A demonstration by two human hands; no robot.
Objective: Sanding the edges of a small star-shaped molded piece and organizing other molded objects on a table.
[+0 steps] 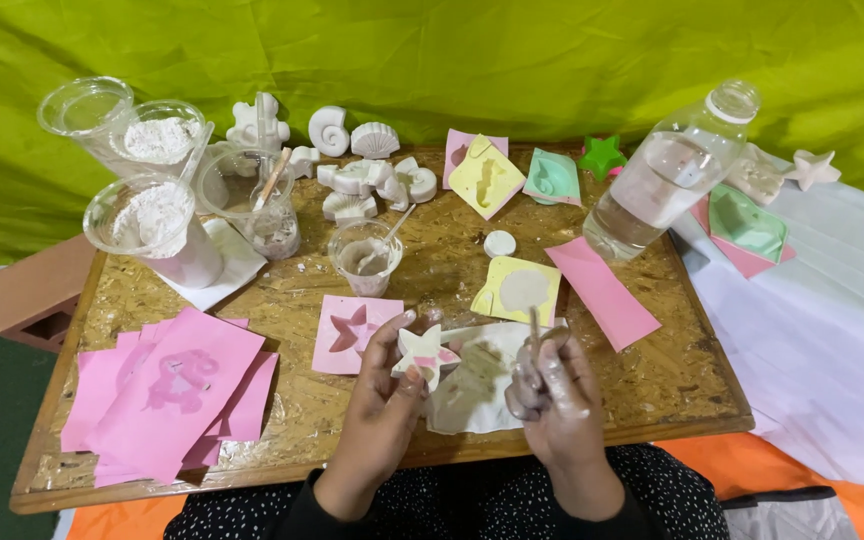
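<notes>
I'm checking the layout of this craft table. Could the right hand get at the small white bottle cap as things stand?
Probably yes. The right hand holds a thin stick, but the white cap lies bare on the board just beyond the yellow mould, with nothing tall between them.

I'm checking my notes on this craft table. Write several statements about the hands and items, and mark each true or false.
1. The left hand holds a white star cast. True.
2. The right hand holds scissors. False: it holds a thin stick.
3. The clear bottle is capped. False: its mouth is open; a white cap lies on the board.
4. Pink sheets are stacked at the board's left. True.
</notes>
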